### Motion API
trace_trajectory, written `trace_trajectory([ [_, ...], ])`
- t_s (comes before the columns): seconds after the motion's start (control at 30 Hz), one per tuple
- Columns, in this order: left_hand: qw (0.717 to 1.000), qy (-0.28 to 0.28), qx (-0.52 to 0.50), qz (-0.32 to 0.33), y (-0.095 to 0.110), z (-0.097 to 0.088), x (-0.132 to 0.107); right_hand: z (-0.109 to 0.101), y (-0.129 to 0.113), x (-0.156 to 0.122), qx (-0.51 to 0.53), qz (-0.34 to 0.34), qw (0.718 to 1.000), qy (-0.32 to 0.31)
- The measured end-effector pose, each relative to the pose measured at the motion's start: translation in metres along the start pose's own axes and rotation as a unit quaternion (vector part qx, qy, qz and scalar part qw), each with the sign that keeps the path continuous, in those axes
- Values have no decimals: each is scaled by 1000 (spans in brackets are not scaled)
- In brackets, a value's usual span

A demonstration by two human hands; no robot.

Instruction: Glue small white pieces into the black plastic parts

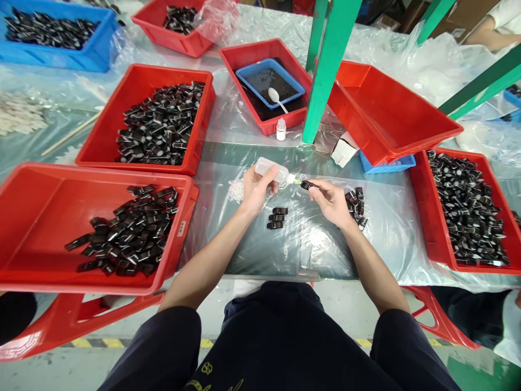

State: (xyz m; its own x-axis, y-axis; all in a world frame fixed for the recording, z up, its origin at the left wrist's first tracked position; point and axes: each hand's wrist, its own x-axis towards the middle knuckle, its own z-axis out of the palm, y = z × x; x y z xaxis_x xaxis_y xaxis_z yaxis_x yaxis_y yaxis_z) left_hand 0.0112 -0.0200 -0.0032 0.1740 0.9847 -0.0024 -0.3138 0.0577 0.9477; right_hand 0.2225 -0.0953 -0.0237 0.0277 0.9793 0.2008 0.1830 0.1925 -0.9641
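My left hand (257, 187) is closed around a translucent squeeze bottle (272, 170) lying nearly level, its thin nozzle pointing right. Pinched in my right hand (330, 202) is a small glossy black part (308, 185), and the nozzle tip reaches its left end or just short of it; I cannot tell which. Below the hands, three black parts (275, 218) lie in a short stack-like row on the plastic-covered table. A loose pile of similar parts (355, 204) lies beside my right hand, partly hidden by it. Small white bits (236, 190) are scattered by my left hand.
Red bins (24, 228) heaped with black parts stand at left and right. Behind, a red tray (266, 128) holds a blue tray (244, 70) and a white spoon (274, 96). A small bottle (280, 130) and green post (325, 70) stand nearby. Another person's arm (490, 35) shows far right.
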Motion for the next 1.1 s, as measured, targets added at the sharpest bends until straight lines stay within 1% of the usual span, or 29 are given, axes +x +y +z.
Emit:
trace_trajectory([
  [0.23,1000,10,-9,2,1,1,0,-1,-3,-1,-5,11,1000,2],
  [0.33,1000,4,-2,5,3,0,0,-1,-3,-1,-6,11,1000,-1],
  [0.53,1000,-11,13,17,7,0,-1,0,-1,-1,12,-10,1000,-1],
  [0.77,1000,-6,14,14,8,0,-2,1,-2,0,1,8,1000,2],
  [1.1,1000,-5,15,15,8,0,-2,1,-4,0,1,11,1000,1],
])
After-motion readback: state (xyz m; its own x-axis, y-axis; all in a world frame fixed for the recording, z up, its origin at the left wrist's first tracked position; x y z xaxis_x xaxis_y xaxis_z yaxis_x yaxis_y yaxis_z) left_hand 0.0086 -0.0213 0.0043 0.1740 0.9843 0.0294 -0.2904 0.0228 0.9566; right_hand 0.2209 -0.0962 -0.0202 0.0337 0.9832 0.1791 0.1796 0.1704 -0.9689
